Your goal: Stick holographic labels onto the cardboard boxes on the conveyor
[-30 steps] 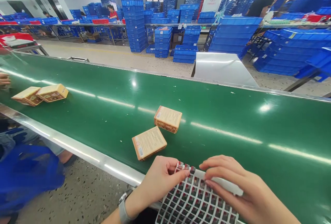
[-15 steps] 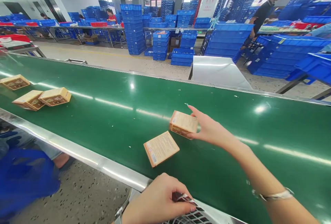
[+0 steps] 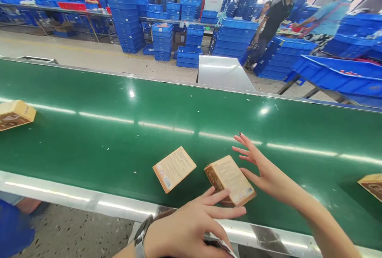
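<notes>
A tan printed carton point(image 3: 231, 176) lies tilted near the close edge of the green belt, between my hands. My left hand point(image 3: 191, 222) reaches over the metal edge with its outer fingers stretched against the carton's near side. Its thumb and forefinger pinch a black-and-white patterned sheet or packet point(image 3: 220, 243), mostly hidden below. My right hand point(image 3: 259, 166) is open at the carton's right, fingers spread above the belt and thumb close to the carton's edge; whether they touch is unclear. A second carton point(image 3: 175, 169) rests flat on the belt to the left.
The green conveyor belt point(image 3: 98, 130) runs across the view. Another carton point(image 3: 18, 114) sits at the left edge and one more point(image 3: 371, 185) at the right. Beyond are a metal table point(image 3: 223, 73), stacked blue crates point(image 3: 122, 15) and several people. Blue cloth point(image 3: 14, 224) shows at lower left.
The view has swung to the right. My right hand has loosened its grip on the carton, now turned and closer to me. My left hand's outer fingers have stretched out to it.
</notes>
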### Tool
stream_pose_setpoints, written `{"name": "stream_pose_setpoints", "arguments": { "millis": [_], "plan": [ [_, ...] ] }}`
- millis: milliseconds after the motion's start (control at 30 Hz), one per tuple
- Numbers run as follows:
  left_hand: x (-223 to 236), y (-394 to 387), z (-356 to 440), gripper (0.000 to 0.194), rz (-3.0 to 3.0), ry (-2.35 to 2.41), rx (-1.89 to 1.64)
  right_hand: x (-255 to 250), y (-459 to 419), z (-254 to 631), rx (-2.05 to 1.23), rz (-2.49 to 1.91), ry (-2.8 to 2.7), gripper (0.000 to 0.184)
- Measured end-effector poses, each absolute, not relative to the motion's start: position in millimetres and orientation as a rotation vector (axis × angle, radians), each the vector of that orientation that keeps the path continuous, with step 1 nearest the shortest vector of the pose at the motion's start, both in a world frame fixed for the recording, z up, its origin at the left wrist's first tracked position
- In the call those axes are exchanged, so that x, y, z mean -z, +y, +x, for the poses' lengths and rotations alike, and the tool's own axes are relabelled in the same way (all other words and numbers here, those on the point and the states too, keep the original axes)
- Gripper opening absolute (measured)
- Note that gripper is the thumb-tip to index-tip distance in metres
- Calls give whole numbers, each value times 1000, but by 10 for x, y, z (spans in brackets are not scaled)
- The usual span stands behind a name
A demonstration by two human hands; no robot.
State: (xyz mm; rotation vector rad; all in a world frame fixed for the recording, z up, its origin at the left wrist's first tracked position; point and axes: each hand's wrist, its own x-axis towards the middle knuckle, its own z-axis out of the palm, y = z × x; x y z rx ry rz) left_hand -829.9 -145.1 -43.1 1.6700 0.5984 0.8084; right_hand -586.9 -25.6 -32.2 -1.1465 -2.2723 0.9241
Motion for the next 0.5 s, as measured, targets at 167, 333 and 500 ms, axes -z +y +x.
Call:
{"name": "stream_pose_setpoints", "arguments": {
  "millis": [167, 333, 500],
  "plan": [
    [470, -1297, -8198, 6, 1885, 675, -709, 215, -408, -5912, -1022, -1332, -1862, 40],
    [429, -1182, -8164, 7, 1797, 661, -634, 103, -545, -5961, -1431, -1475, -1567, 52],
    [398, -1114, -8088, 5, 1729, 622, -638, 165, -539, -5965, -1404, -1512, -1493, 55]
  ]
}}
